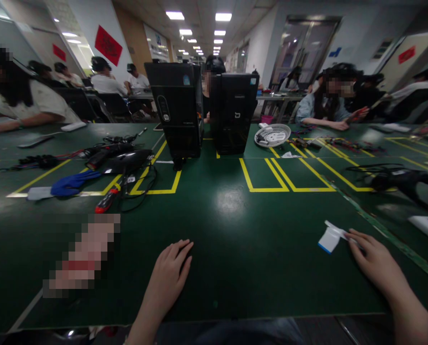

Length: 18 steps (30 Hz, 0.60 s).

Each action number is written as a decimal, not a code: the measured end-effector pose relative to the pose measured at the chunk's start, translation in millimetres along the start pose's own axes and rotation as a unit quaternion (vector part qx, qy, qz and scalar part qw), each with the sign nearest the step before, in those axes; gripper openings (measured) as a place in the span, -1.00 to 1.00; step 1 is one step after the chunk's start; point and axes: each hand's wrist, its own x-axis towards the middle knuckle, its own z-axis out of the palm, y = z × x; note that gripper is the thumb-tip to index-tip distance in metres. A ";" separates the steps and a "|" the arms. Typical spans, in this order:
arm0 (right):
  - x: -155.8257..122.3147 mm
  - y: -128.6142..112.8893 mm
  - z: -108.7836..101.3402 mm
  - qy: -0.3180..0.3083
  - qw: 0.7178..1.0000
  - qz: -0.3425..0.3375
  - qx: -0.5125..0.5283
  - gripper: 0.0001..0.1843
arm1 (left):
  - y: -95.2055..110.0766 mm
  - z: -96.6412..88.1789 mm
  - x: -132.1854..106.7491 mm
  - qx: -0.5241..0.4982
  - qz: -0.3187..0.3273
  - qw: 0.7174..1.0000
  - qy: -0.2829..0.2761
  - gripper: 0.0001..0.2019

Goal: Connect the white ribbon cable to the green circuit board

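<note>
My left hand point(171, 268) rests palm down on the green table point(242, 268), its fingers stretched out and holding nothing. To the right, my right hand point(372, 254) has its fingertips closed on the end of a white flat ribbon cable point(331, 238). The cable is folded, with a blue tip at its lower edge, and lies just left of the fingers. A pixelated pinkish item point(86, 258) lies left of my left hand; its kind is hidden. Beyond it is a red-and-black screwdriver point(107, 201).
Two black computer towers point(176, 105) stand at the table's middle. A white basket point(272, 135) holds small parts. Black cables point(135, 163) and a blue cloth-like item point(73, 183) lie at left, a black cable bundle point(397, 179) at right. Other people sit around.
</note>
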 end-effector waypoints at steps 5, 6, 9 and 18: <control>-13.4 -83.0 13.3 -0.005 0.990 -0.124 0.061 -0.58 | 0.8 -0.8 0.5 -0.003 -0.002 1.000 0.001 -0.64; -16.3 -105.7 15.0 -0.012 0.986 -0.148 0.075 -0.60 | 0.5 -0.8 0.2 -0.004 -0.003 1.000 0.002 -0.64; -26.1 -176.1 18.0 -0.043 0.965 -0.232 0.114 -0.66 | -0.1 -0.8 -0.5 -0.007 -0.004 1.000 0.002 -0.64; -51.8 -301.8 17.0 -0.184 0.903 -0.358 0.151 -0.55 | 1.2 -0.6 1.4 -0.008 0.002 1.000 0.014 -0.66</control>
